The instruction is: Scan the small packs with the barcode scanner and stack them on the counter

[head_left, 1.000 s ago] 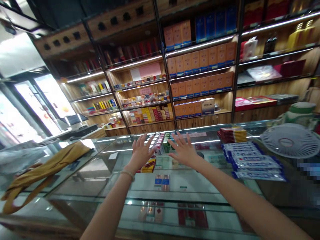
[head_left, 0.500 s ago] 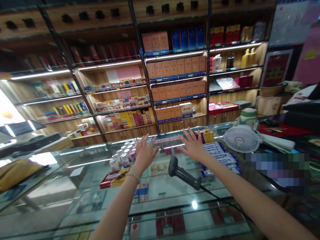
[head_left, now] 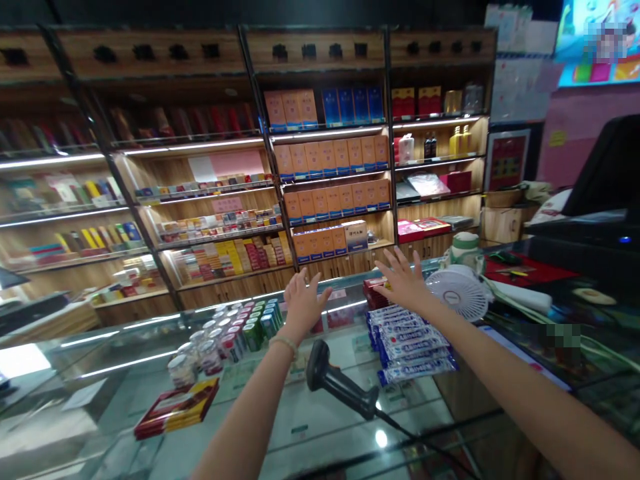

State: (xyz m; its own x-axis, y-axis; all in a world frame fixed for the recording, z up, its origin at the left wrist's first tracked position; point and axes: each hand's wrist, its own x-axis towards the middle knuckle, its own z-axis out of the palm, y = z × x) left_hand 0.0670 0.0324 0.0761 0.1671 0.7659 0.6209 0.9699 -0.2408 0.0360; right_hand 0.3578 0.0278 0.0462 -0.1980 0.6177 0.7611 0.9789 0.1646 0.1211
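My left hand (head_left: 303,300) is raised over the glass counter (head_left: 320,427) with its fingers apart, holding nothing. To its left stand rows of small jars and tubes (head_left: 213,343). My right hand (head_left: 404,283), also spread and bare, hovers above blue-and-white wrapped sticks (head_left: 410,343) and partly covers red packs (head_left: 373,291) behind them. Between my forearms lies a black handheld scanner (head_left: 343,387), its cable running toward the lower right. Neither hand touches it. Red and yellow flat packs (head_left: 177,408) rest at the left of the counter.
A white fan (head_left: 457,293) and a green-lidded jug (head_left: 464,252) stand right of my right hand. Farther right are a red mat (head_left: 525,267) and a black monitor (head_left: 607,170). Shelves with orange boxes (head_left: 333,160) line the back wall.
The view has swung right and slightly up, bringing in the monitor and a bright wall screen. Both hands remain raised and spread; my right hand now sits closer to the fan in view.
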